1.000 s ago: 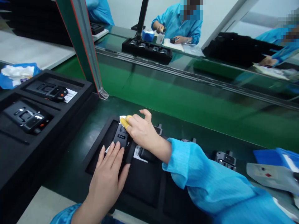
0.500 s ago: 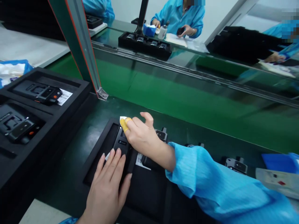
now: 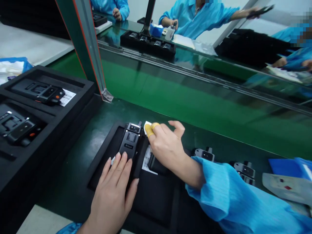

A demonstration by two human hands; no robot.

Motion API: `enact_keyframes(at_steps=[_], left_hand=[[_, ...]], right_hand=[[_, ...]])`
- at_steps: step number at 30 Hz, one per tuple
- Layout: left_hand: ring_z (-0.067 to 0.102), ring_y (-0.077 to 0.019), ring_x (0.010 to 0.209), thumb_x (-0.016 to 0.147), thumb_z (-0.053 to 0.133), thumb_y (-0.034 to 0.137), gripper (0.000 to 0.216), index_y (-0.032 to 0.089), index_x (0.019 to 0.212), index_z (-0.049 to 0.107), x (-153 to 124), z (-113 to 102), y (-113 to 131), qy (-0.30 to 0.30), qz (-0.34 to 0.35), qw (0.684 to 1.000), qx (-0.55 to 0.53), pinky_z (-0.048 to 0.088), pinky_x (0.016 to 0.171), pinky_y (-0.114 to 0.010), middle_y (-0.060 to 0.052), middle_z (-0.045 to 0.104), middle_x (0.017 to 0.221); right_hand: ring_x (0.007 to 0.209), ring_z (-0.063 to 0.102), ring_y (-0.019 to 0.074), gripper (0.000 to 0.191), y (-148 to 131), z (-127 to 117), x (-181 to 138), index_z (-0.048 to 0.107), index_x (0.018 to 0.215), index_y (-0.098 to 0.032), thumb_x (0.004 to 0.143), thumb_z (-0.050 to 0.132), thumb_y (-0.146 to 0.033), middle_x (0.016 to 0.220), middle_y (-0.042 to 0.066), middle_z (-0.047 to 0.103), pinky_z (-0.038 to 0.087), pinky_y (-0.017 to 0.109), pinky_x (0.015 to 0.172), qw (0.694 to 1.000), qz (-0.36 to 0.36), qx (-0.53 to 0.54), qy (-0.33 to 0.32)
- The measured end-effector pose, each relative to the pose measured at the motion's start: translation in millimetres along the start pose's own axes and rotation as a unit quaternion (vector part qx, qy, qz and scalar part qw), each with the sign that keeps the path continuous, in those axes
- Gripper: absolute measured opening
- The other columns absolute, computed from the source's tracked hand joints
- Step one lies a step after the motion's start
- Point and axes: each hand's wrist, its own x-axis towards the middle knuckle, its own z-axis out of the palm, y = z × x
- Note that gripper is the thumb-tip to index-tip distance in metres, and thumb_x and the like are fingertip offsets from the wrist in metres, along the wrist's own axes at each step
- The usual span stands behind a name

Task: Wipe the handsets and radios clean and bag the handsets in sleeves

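Note:
My left hand [image 3: 114,191] lies flat with its fingers stretched out, fingertips resting on the lower end of a black handheld device [image 3: 130,143] marked "Riton". The device sits in the leftmost slot of a black foam tray [image 3: 151,198] in front of me. My right hand [image 3: 165,146], with yellow finger cots, pinches a small white cloth [image 3: 147,127] just right of the device's top. It hovers over a second device [image 3: 156,164] and its white label in the neighbouring slot. Two further devices [image 3: 204,153] [image 3: 244,170] lie farther right in the tray.
A second black tray [image 3: 48,113] at the left holds two more devices. A green metal post [image 3: 90,48] rises behind it. A green conveyor belt [image 3: 195,100] runs across the middle. Beyond it, people in blue coats work at trays. A blue box and a bag [image 3: 287,182] lie at right.
My right hand with the cloth has moved right, off the top of the Riton device, which is now uncovered. My left hand has stayed on its lower end.

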Motion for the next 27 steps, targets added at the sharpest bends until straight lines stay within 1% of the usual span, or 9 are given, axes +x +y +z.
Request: enact_keyframes(at_steps=[2, 4, 8, 11, 14, 18, 21, 23, 27], left_hand=[[0.051, -0.0275, 0.123, 0.090, 0.047, 0.023, 0.035, 0.006, 0.120, 0.053, 0.1, 0.3, -0.1, -0.001, 0.000, 1.000, 0.007, 0.037, 0.103, -0.045, -0.016, 0.061, 0.125], [0.052, -0.0278, 0.122, 0.090, 0.047, 0.024, 0.035, 0.006, 0.120, 0.053, 0.1, 0.8, -0.2, -0.002, 0.001, 1.000, 0.012, 0.039, 0.102, -0.045, -0.016, 0.061, 0.125], [0.053, -0.0282, 0.121, 0.090, 0.047, 0.025, 0.036, 0.006, 0.120, 0.053, -0.2, 1.4, -0.6, -0.008, 0.002, 1.000, 0.013, 0.040, 0.101, -0.046, -0.017, 0.061, 0.125], [0.053, -0.0274, 0.121, 0.090, 0.046, 0.026, 0.036, 0.007, 0.120, 0.052, -0.2, 1.4, -0.8, -0.003, -0.001, 1.000, 0.013, 0.041, 0.101, -0.045, -0.016, 0.061, 0.125], [0.052, -0.0273, 0.122, 0.090, 0.047, 0.026, 0.036, 0.009, 0.121, 0.052, -0.2, 1.4, -0.7, -0.001, -0.006, 1.000, 0.009, 0.041, 0.102, -0.045, -0.016, 0.061, 0.126], [0.053, -0.0279, 0.121, 0.090, 0.047, 0.025, 0.035, 0.008, 0.120, 0.053, -0.2, 0.7, 0.2, 0.008, -0.006, 1.000, 0.008, 0.041, 0.102, -0.046, -0.016, 0.061, 0.125], [0.054, -0.0287, 0.119, 0.090, 0.047, 0.024, 0.034, 0.007, 0.119, 0.053, 0.4, -0.2, 1.0, 0.014, -0.003, 1.000, 0.014, 0.042, 0.100, -0.046, -0.017, 0.061, 0.124], [0.056, -0.0287, 0.118, 0.090, 0.047, 0.024, 0.034, 0.007, 0.118, 0.054, 1.0, -0.6, 1.1, 0.016, -0.001, 1.000, 0.016, 0.044, 0.099, -0.046, -0.017, 0.062, 0.124], [0.056, -0.0291, 0.117, 0.090, 0.047, 0.023, 0.033, 0.006, 0.117, 0.054, 2.0, -1.1, 0.8, 0.018, 0.007, 1.000, 0.020, 0.045, 0.097, -0.045, -0.018, 0.062, 0.122]], right_hand=[[0.067, 0.042, 0.0142, 0.031, -2.4, 1.4, 7.2, 0.063, 0.063, -0.017, 0.085, 0.044, -0.005, 0.065, 0.000, 0.054, 0.018, 0.040, 0.089, 1.000, -0.004, 0.009, 0.024], [0.068, 0.042, 0.0140, 0.030, -8.0, 5.0, 16.5, 0.064, 0.067, -0.018, 0.087, 0.044, -0.008, 0.065, -0.001, 0.053, 0.017, 0.041, 0.091, 0.998, -0.025, 0.027, 0.041], [0.071, 0.042, 0.0144, 0.033, -18.0, 13.2, 29.1, 0.065, 0.068, -0.018, 0.089, 0.042, -0.008, 0.068, 0.000, 0.053, 0.014, 0.043, 0.094, 0.997, -0.055, 0.055, 0.008], [0.071, 0.042, 0.0150, 0.033, -19.1, 13.7, 25.9, 0.067, 0.073, -0.017, 0.089, 0.039, -0.007, 0.068, 0.000, 0.053, 0.016, 0.042, 0.093, 0.998, -0.057, 0.041, 0.002], [0.069, 0.042, 0.0154, 0.035, -17.3, 9.9, 15.2, 0.066, 0.070, -0.016, 0.088, 0.038, -0.005, 0.066, 0.001, 0.052, 0.017, 0.042, 0.092, 0.999, -0.045, 0.022, 0.010], [0.069, 0.042, 0.0152, 0.035, -10.5, 4.3, 2.1, 0.063, 0.063, -0.017, 0.086, 0.040, -0.003, 0.065, 0.001, 0.052, 0.016, 0.042, 0.092, 1.000, -0.017, 0.019, -0.011], [0.068, 0.042, 0.0150, 0.037, -3.0, 1.2, 0.2, 0.060, 0.058, -0.017, 0.084, 0.041, 0.000, 0.065, 0.001, 0.053, 0.016, 0.041, 0.090, 1.000, 0.020, -0.001, -0.009], [0.069, 0.043, 0.0151, 0.035, -1.7, 0.6, 3.3, 0.062, 0.061, -0.017, 0.085, 0.042, -0.001, 0.066, 0.001, 0.055, 0.017, 0.041, 0.089, 0.999, 0.030, -0.015, 0.005], [0.073, 0.045, 0.0143, 0.029, -11.0, 3.7, 13.4, 0.065, 0.072, -0.018, 0.088, 0.044, -0.008, 0.068, 0.000, 0.055, 0.017, 0.041, 0.092, 0.998, -0.047, 0.029, 0.014]])
